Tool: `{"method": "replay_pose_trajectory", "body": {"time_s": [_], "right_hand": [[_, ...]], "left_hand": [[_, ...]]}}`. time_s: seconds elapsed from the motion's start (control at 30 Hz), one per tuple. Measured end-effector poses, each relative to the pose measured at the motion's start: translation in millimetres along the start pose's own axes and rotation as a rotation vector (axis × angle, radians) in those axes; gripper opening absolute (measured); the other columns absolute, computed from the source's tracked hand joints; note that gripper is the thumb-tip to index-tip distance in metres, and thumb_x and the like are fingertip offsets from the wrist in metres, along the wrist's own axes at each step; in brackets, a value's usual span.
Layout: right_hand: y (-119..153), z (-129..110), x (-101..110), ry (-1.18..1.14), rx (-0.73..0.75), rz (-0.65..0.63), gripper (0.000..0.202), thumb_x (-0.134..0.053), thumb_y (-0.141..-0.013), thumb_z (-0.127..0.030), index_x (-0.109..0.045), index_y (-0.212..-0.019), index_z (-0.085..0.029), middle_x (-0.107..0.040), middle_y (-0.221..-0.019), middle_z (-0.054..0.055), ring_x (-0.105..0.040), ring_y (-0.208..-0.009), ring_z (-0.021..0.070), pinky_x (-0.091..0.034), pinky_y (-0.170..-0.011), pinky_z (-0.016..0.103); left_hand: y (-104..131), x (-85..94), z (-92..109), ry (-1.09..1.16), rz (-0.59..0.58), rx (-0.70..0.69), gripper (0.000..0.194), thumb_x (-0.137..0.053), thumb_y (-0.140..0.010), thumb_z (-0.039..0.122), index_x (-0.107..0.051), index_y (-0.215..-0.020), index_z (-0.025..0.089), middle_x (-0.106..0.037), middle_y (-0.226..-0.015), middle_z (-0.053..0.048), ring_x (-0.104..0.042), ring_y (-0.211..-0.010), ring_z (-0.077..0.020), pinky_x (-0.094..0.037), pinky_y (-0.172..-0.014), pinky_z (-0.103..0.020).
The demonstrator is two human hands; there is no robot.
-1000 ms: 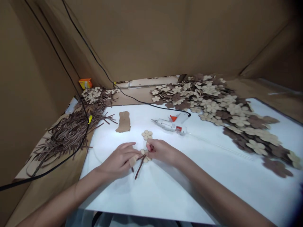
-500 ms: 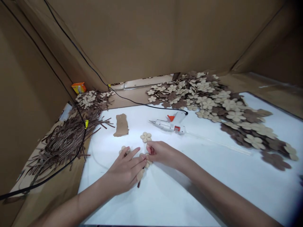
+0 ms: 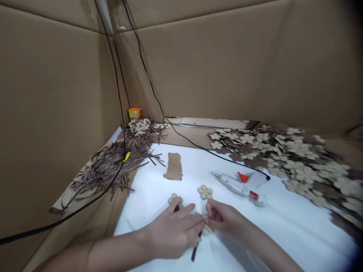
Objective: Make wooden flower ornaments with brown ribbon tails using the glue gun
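Note:
My left hand (image 3: 176, 230) lies over the white board with fingers spread. Its fingertips rest on a beige felt flower (image 3: 173, 197) at the left and reach toward my right fingers. A dark brown strip (image 3: 194, 254) sticks out below this palm. My right hand (image 3: 224, 219) is closed, thumb and fingers pinched together; what is between them is hidden. Just above its fingertips lies another beige felt flower (image 3: 204, 191). A further beige felt flower (image 3: 208, 229), partly covered, shows between the two hands.
A white glue gun (image 3: 234, 186) lies to the right, its black cable (image 3: 195, 143) running across the back. Behind my hands is a torn cardboard piece (image 3: 174, 167). Brown strips (image 3: 104, 170) are heaped left, felt flowers (image 3: 300, 155) right. Cardboard walls (image 3: 221, 75) enclose the place.
The view has swung left and up, so everything appears farther right and lower. Both hands keep about the same pose around the flowers.

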State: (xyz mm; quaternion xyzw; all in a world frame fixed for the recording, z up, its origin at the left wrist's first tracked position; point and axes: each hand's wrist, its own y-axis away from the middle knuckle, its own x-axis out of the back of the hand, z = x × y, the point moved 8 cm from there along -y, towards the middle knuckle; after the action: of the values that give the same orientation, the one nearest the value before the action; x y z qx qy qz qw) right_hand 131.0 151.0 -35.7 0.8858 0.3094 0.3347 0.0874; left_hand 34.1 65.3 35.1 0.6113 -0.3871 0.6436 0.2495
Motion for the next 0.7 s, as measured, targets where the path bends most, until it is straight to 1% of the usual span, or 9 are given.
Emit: {"method": "replay_pose_trajectory", "body": {"time_s": [0.1, 0.2, 0.23, 0.3, 0.4, 0.47, 0.53, 0.63, 0.7], "right_hand": [[2.4, -3.8, 1.2, 0.043, -0.011, -0.011, 0.016, -0.054, -0.066, -0.022, -0.038, -0.061, -0.022, -0.040, -0.051, -0.005, -0.037, -0.049, 0.0116, -0.027, -0.048, 0.024], [5.6, -28.6, 17.2, 0.183, -0.017, 0.040, 0.005, -0.052, -0.068, -0.020, -0.047, -0.067, -0.022, -0.048, -0.055, -0.003, -0.044, -0.051, 0.0138, -0.029, -0.049, 0.024], [4.8, -43.1, 24.0, 0.252, -0.006, 0.060, 0.003, -0.052, -0.069, -0.021, -0.050, -0.071, -0.023, -0.051, -0.057, -0.002, -0.047, -0.052, 0.0146, -0.030, -0.050, 0.025], [-3.1, -78.8, 37.0, 0.391, 0.026, 0.111, 0.007, -0.052, -0.073, -0.026, -0.054, -0.079, -0.024, -0.057, -0.060, -0.001, -0.050, -0.054, 0.0159, -0.032, -0.049, 0.025], [-35.4, -141.0, 42.8, 0.544, 0.134, 0.151, 0.015, -0.050, -0.077, -0.029, -0.055, -0.091, -0.024, -0.063, -0.072, 0.001, -0.053, -0.053, 0.0156, -0.033, -0.048, 0.025], [-66.7, -186.0, 33.6, 0.682, 0.322, 0.162, 0.020, -0.047, -0.080, -0.024, -0.056, -0.097, -0.020, -0.065, -0.077, 0.004, -0.057, -0.063, 0.0174, -0.037, -0.054, 0.025], [-103.0, -216.0, 21.7, 0.710, 0.406, 0.159, 0.024, -0.048, -0.079, -0.017, -0.057, -0.101, -0.017, -0.066, -0.091, 0.007, -0.060, -0.074, 0.0174, -0.041, -0.063, 0.025], [-149.6, -246.4, -4.1, 0.764, 0.553, 0.113, 0.031, -0.051, -0.079, -0.011, -0.056, -0.109, -0.016, -0.062, -0.107, 0.009, -0.056, -0.098, 0.0179, -0.041, -0.080, 0.025], [-171.8, -254.7, -21.3, 0.820, 0.622, 0.074, 0.033, -0.058, -0.078, -0.014, -0.058, -0.110, -0.018, -0.060, -0.111, 0.009, -0.052, -0.107, 0.0202, -0.039, -0.088, 0.029]], "left_hand": [[0.3, 5.2, 4.5, -0.061, 0.012, -0.037, 0.033, -0.033, -0.093, 0.021, -0.057, -0.114, 0.011, -0.051, -0.128, -0.011, -0.037, -0.123, -0.0307, -0.026, -0.099, -0.054], [0.3, 4.3, 5.2, -0.074, 0.021, -0.041, 0.027, -0.040, -0.090, 0.022, -0.063, -0.102, 0.014, -0.052, -0.124, -0.012, -0.038, -0.121, -0.0319, -0.029, -0.096, -0.055], [0.2, 2.4, 5.2, -0.075, 0.028, -0.043, 0.026, -0.041, -0.089, 0.023, -0.063, -0.101, 0.015, -0.052, -0.124, -0.011, -0.039, -0.120, -0.0321, -0.029, -0.095, -0.055], [-0.1, -2.6, 5.9, -0.087, 0.059, -0.053, 0.027, -0.040, -0.089, 0.024, -0.064, -0.100, 0.016, -0.053, -0.123, -0.010, -0.039, -0.121, -0.0328, -0.030, -0.093, -0.056], [-0.2, -11.5, 6.4, -0.132, 0.112, -0.057, 0.031, -0.035, -0.090, 0.024, -0.064, -0.101, 0.017, -0.054, -0.122, -0.010, -0.039, -0.121, -0.0330, -0.033, -0.089, -0.056], [0.3, -19.0, 6.6, -0.150, 0.103, -0.071, 0.032, -0.036, -0.090, 0.025, -0.065, -0.101, 0.020, -0.054, -0.123, -0.008, -0.039, -0.121, -0.0330, -0.036, -0.086, -0.054], [1.3, -22.9, 5.9, -0.169, 0.111, -0.085, 0.033, -0.035, -0.090, 0.029, -0.065, -0.102, 0.023, -0.053, -0.125, -0.007, -0.039, -0.122, -0.0334, -0.038, -0.083, -0.053], [0.4, -25.7, 2.3, -0.193, 0.116, -0.089, 0.039, -0.030, -0.091, 0.034, -0.063, -0.109, 0.024, -0.050, -0.130, -0.005, -0.038, -0.124, -0.0333, -0.039, -0.083, -0.054], [-3.9, -30.9, -0.3, -0.178, 0.051, -0.089, 0.041, -0.026, -0.092, 0.032, -0.062, -0.111, 0.025, -0.050, -0.131, -0.001, -0.037, -0.125, -0.0325, -0.039, -0.085, -0.056]]}}
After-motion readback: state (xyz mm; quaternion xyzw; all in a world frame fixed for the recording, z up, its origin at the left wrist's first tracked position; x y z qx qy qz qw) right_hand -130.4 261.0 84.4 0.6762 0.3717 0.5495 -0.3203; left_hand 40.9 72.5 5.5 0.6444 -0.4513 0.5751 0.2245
